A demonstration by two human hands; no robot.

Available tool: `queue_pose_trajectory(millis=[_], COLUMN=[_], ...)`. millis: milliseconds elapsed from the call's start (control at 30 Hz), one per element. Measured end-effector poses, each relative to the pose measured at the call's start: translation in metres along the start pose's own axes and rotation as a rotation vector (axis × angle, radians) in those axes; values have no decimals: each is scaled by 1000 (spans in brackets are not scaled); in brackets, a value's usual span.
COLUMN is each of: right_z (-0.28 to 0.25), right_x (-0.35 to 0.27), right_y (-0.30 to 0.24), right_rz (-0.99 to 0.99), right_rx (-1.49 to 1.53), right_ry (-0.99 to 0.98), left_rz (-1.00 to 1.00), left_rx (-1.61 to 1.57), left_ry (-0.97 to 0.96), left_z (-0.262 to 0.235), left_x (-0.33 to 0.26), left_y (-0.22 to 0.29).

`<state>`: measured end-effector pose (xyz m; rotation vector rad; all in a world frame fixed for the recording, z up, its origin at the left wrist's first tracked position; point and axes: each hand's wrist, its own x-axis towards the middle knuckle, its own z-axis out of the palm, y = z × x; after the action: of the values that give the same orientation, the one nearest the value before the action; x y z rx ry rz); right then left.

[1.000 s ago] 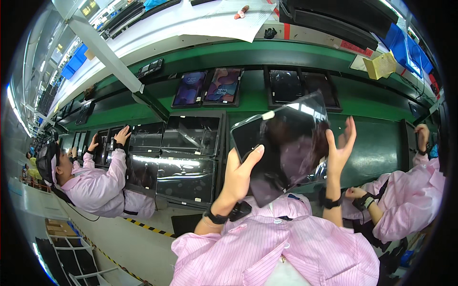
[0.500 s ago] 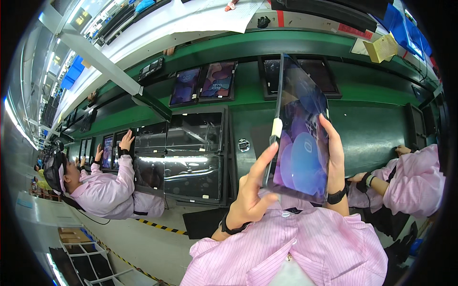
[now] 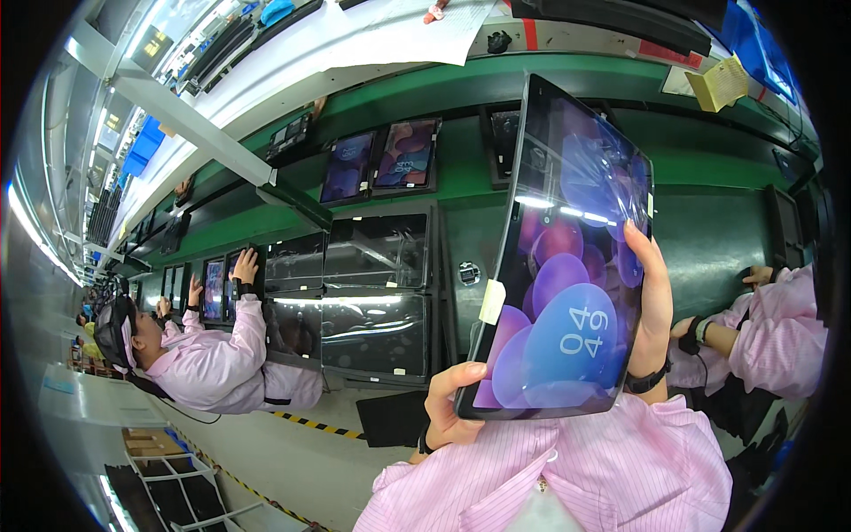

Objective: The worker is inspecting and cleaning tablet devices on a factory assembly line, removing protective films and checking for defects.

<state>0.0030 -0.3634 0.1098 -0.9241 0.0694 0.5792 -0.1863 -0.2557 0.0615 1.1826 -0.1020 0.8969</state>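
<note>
A tablet (image 3: 554,293) with a lit purple and blue screen is held up in front of my chest, its face tilted toward me. My left hand (image 3: 452,408) pinches the lower left corner, thumb on the front and fingers at the edge. My right hand (image 3: 654,310) grips the right edge, its thumb lying on the screen and its other fingers hidden behind. A pale tab (image 3: 492,301) sticks out from the tablet's left edge. Light bars reflect across the upper part of the glass. Black bands circle both my wrists.
Two lit tablets (image 3: 347,167) lie in trays on the green line beyond. Dark screens (image 3: 377,332) fill a black tray at left. A small round object (image 3: 469,272) lies on the bench. Co-workers in pink sit at left (image 3: 213,355) and right (image 3: 771,341). A metal post (image 3: 204,129) crosses the upper left.
The tablet has turned its screen more fully toward me and moved slightly right. My left hand has slid from its left edge down to the lower left corner.
</note>
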Motion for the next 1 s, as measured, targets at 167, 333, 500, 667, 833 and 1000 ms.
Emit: queue_pose_trajectory(millis=[167, 333, 500, 667, 833, 1000], right_z=[4, 5, 14, 1, 15, -9], right_x=[-1, -3, -6, 11, 7, 14], right_y=[0, 0, -5, 9, 23, 18], right_rz=[45, 39, 87, 165, -28, 49], right_rx=[22, -23, -44, 53, -78, -35], right_ry=[7, 59, 72, 27, 166, 33], left_rz=[-297, -70, 201, 42, -431, -555], left_rx=[-695, -347, 80, 2, -326, -488], left_ry=[-34, 26, 97, -60, 30, -20], left_z=[-13, -1, 8, 2, -14, -23], left_x=[-10, 1, 12, 16, 28, 26], left_y=[5, 2, -3, 2, 19, 23])
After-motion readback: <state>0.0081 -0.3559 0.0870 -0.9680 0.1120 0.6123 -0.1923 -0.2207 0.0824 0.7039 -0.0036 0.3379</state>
